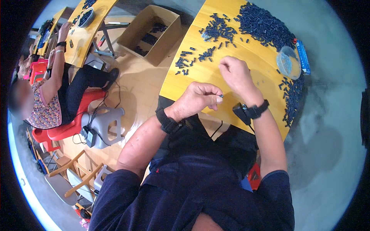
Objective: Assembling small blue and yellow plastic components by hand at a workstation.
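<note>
My left hand (195, 101) is over the near edge of the yellow table (254, 57), thumb and forefinger pinched on a small dark piece (221, 96) with only its tip showing. Just beyond it, to the right, my right hand (237, 75) is closed with its fingers curled downward. Whatever those fingers hold, if anything, is hidden by the hand. Small black cylindrical parts (185, 61) lie loosely grouped past my left hand. More of these are scattered farther back (219, 29), beside a large heap of black parts (266, 27).
A clear plastic tub (284, 67) and a blue box (303, 57) stand at the table's right edge, near more black parts (293, 96). On the floor to the left sits an open cardboard box (169, 42). Beyond a grey stool (101, 125), a person (48, 104) sits at another table.
</note>
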Action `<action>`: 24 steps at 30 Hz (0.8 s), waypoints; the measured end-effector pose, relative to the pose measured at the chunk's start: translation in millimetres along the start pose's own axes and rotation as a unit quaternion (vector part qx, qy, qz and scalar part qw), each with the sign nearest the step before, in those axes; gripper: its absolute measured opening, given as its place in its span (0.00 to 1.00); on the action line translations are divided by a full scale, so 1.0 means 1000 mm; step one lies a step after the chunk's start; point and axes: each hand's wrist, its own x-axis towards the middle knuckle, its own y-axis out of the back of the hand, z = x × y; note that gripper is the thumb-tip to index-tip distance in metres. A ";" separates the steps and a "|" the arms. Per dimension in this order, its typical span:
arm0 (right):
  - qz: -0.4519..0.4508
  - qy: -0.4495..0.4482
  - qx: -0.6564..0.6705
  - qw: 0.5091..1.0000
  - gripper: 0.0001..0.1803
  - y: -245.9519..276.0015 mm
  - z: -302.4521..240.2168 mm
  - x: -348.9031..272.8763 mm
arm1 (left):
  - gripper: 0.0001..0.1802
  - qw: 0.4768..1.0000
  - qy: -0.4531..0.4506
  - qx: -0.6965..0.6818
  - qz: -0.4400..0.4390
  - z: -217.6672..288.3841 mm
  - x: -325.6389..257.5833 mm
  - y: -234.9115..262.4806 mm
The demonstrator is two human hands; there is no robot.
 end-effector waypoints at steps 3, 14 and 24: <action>-0.009 0.028 -0.077 0.997 0.07 -0.021 0.008 0.019 | 0.07 1.000 -0.024 0.008 0.004 -0.001 -0.001 0.009; -0.023 0.019 -0.183 0.983 0.08 -0.048 0.019 0.035 | 0.06 0.998 -0.014 0.045 0.038 -0.002 -0.005 0.021; 0.027 -0.077 0.128 0.988 0.05 -0.002 0.007 0.006 | 0.07 0.998 -0.042 0.021 0.029 0.016 -0.002 0.006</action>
